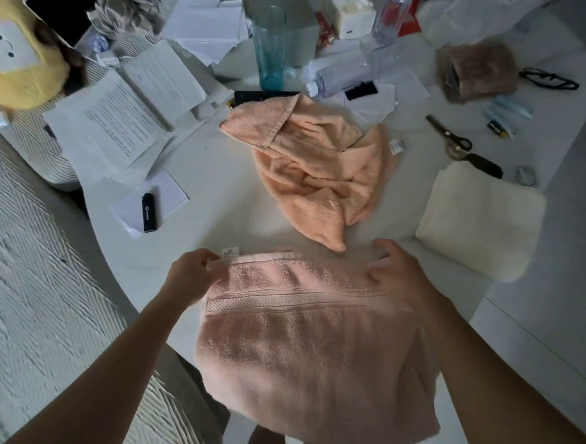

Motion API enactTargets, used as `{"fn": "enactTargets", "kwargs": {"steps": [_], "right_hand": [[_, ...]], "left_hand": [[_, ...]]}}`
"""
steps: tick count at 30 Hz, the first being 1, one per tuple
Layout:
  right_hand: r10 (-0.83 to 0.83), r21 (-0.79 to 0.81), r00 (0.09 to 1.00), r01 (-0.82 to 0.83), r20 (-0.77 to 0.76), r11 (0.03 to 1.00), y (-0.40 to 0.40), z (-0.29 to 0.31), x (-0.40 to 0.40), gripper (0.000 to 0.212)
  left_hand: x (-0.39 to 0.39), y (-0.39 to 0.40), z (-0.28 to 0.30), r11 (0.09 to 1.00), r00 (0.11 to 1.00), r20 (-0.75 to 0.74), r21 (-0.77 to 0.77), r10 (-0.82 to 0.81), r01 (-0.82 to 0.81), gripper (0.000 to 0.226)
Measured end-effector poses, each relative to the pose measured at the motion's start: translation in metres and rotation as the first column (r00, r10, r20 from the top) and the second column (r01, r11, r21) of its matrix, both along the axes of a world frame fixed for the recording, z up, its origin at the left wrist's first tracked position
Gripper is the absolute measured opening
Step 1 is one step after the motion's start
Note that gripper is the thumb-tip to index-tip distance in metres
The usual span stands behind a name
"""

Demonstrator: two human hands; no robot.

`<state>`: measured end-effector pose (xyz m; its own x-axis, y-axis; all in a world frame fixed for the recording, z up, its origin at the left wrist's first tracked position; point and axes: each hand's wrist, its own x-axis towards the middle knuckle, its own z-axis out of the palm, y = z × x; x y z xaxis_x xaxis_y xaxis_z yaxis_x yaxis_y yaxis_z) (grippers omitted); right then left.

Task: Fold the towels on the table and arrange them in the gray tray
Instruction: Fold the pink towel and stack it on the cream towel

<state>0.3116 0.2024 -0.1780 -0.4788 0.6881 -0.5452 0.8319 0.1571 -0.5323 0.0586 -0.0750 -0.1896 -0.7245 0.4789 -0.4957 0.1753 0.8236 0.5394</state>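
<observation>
A pink towel (311, 343) lies spread over the near edge of the white table (217, 196) and hangs down toward me. My left hand (192, 274) pinches its far left corner beside a small white label. My right hand (395, 266) rests on the far right corner, fingers curled over the edge. A crumpled peach towel (315, 168) lies in the middle of the table. A folded cream towel (480, 219) sits at the right. No gray tray is in view.
Papers (119, 122), a black lighter (149, 213), a tall teal glass (269, 45), a lying plastic bottle (348, 72), scissors (451, 139) and a brown furry pouch (476, 70) crowd the far half of the table. A yellow plush (16, 64) sits at the left.
</observation>
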Motion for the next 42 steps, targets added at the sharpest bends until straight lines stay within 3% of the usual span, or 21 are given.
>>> {"fn": "enactTargets", "kwargs": {"steps": [3, 6, 11, 16, 21, 24, 28, 30, 34, 38, 42], "right_hand": [[0.14, 0.091, 0.99, -0.14, 0.0, 0.986, 0.001, 0.009, 0.007, 0.02], [0.199, 0.181, 0.979, -0.187, -0.051, 0.966, 0.0, 0.021, 0.02, 0.008], [0.14, 0.139, 0.959, -0.108, -0.247, 0.984, 0.007, 0.057, 0.054, 0.014], [0.134, 0.175, 0.923, -0.074, -0.36, 0.982, 0.013, 0.118, 0.081, 0.027], [0.21, 0.308, 0.83, -0.049, -0.516, 0.95, 0.008, 0.188, 0.098, 0.018], [0.296, 0.372, 0.796, -0.096, -0.528, 0.923, 0.006, 0.228, 0.116, 0.025], [0.292, 0.485, 0.773, 0.024, -0.564, 0.874, 0.005, 0.261, 0.136, 0.017], [0.324, 0.544, 0.799, 0.005, -0.508, 0.839, -0.001, 0.271, 0.138, 0.012], [0.312, 0.587, 0.827, 0.027, -0.468, 0.809, -0.008, 0.279, 0.142, 0.019], [0.322, 0.545, 0.848, -0.048, -0.42, 0.837, -0.016, 0.262, 0.161, 0.023], [0.335, 0.321, 0.88, -0.227, -0.336, 0.919, -0.025, 0.236, 0.182, 0.018]], "left_hand": [[-0.001, -0.006, 0.008, 0.998, 0.999, 0.026, 0.054, -0.029, 0.028, 0.006], [0.001, -0.009, 0.024, 0.988, 0.997, -0.048, 0.137, -0.066, 0.072, 0.014], [0.012, -0.022, 0.062, 0.966, 0.984, -0.176, 0.254, -0.009, 0.055, 0.008], [0.032, -0.027, 0.123, 0.94, 0.952, -0.292, 0.289, -0.095, 0.183, 0.015], [0.062, -0.03, 0.196, 0.885, 0.847, -0.532, 0.396, 0.004, 0.244, 0.025], [0.079, -0.037, 0.238, 0.842, 0.759, -0.644, 0.458, 0.093, 0.285, 0.03], [0.097, -0.046, 0.267, 0.875, 0.633, -0.771, 0.354, 0.072, 0.331, 0.033], [0.102, -0.048, 0.273, 0.902, 0.627, -0.777, 0.311, 0.06, 0.3, 0.032], [0.113, -0.055, 0.275, 0.896, 0.601, -0.785, 0.365, 0.151, 0.252, 0.031], [0.126, -0.071, 0.25, 0.923, 0.677, -0.735, 0.29, 0.047, 0.251, 0.025], [0.132, -0.092, 0.227, 0.945, 0.76, -0.641, 0.169, -0.111, 0.281, 0.021]]}}
